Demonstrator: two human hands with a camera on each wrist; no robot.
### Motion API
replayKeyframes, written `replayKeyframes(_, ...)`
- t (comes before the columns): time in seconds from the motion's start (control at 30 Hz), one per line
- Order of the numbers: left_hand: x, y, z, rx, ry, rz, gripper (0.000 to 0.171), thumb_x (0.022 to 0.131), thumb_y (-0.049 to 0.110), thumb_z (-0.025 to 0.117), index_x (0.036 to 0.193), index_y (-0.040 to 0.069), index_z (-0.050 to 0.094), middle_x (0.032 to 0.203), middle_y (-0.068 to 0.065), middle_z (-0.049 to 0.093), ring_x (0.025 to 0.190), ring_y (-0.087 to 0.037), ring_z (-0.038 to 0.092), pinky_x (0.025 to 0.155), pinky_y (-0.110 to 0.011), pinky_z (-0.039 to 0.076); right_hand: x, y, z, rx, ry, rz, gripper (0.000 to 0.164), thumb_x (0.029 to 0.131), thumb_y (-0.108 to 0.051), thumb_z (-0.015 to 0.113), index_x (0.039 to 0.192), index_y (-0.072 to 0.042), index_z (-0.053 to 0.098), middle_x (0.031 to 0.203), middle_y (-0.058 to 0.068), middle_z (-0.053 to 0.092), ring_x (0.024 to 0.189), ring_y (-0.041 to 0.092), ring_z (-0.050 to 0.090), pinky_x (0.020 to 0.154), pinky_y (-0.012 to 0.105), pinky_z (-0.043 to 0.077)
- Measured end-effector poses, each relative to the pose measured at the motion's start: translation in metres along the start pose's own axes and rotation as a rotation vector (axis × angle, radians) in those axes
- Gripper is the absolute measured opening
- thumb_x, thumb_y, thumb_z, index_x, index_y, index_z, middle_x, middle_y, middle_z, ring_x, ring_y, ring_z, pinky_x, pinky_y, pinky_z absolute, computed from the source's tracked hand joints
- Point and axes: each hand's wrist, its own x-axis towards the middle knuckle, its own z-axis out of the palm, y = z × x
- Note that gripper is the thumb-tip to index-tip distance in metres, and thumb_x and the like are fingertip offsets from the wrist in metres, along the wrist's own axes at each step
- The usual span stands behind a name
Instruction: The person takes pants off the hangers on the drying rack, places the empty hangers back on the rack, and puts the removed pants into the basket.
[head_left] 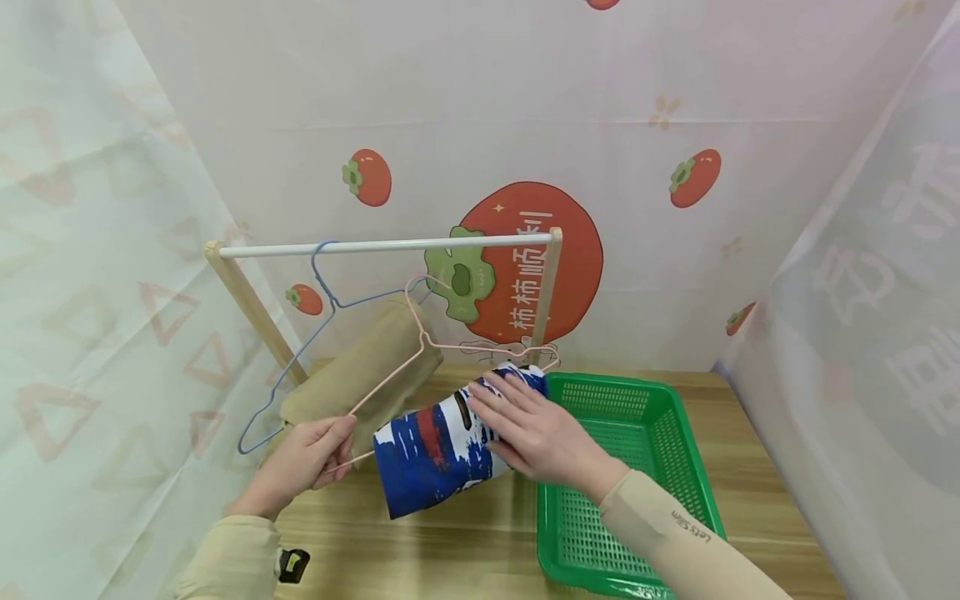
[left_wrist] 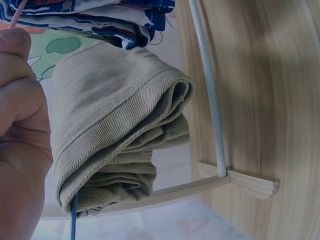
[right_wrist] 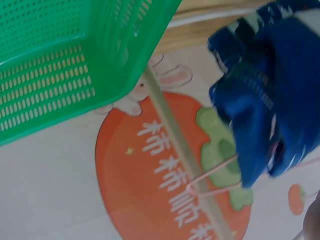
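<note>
My left hand (head_left: 307,458) grips the left corner of a pink wire hanger (head_left: 386,382). Over that hanger's lower bar hangs a folded blue, white and red patterned garment (head_left: 431,450); its exact kind is hard to tell. Extended fingers of my right hand (head_left: 536,429) rest on the garment's upper face. Behind, a blue hanger (head_left: 300,350) hooks over the rack's white rail and carries a folded khaki garment (head_left: 367,362). In the left wrist view, the khaki cloth (left_wrist: 115,105) hangs in layers just beyond my left hand (left_wrist: 20,135).
A clothes rack with a white rail (head_left: 390,246) and wooden posts (head_left: 251,304) stands at the back left. The green perforated basket (head_left: 551,533) sits on the wooden table (head_left: 450,558) under my right forearm. Printed cloth walls (head_left: 750,108) enclose the space. A small black item (head_left: 294,565) is beside my left sleeve.
</note>
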Motion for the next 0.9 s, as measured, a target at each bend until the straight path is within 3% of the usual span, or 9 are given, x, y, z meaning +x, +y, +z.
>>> replayKeyframes(0.17, 0.0, 0.003, 0.003, 0.013, 0.0, -0.009, 0.055, 0.111, 0.041, 0.042, 0.077, 0.0, 0.054, 0.056, -0.011, 0.06, 0.039, -0.009, 0.039, 0.037, -0.022, 0.034, 0.001, -0.016, 0.012, 0.002, -0.076, -0.044, 0.076, 0.097, -0.038, 0.071, 0.156, -0.004, 0.038, 0.164, 0.013, 0.036, 0.149, 0.034, 0.036, 0.121, 0.048, 0.031)
replayKeyframes(0.43, 0.002, 0.003, 0.007, -0.015, 0.0, -0.029, 0.056, 0.111, 0.043, 0.042, 0.077, -0.001, 0.052, 0.057, -0.011, 0.059, 0.04, -0.01, 0.039, 0.038, -0.02, 0.032, 0.003, -0.038, 0.028, 0.033, -0.234, -0.008, 0.097, 0.093, -0.052, 0.071, 0.164, -0.013, 0.017, 0.172, 0.005, 0.013, 0.158, 0.027, 0.014, 0.126, 0.05, 0.016)
replayKeyframes(0.9, 0.003, 0.007, 0.013, -0.025, 0.015, -0.042, 0.058, 0.11, 0.047, 0.043, 0.076, 0.0, 0.053, 0.056, -0.009, 0.06, 0.039, -0.01, 0.04, 0.037, -0.021, 0.033, 0.008, -0.058, 0.043, -0.045, -0.281, 0.034, 0.107, 0.089, -0.058, 0.073, 0.165, -0.018, 0.01, 0.172, 0.004, 0.008, 0.159, 0.027, 0.007, 0.126, 0.056, 0.013)
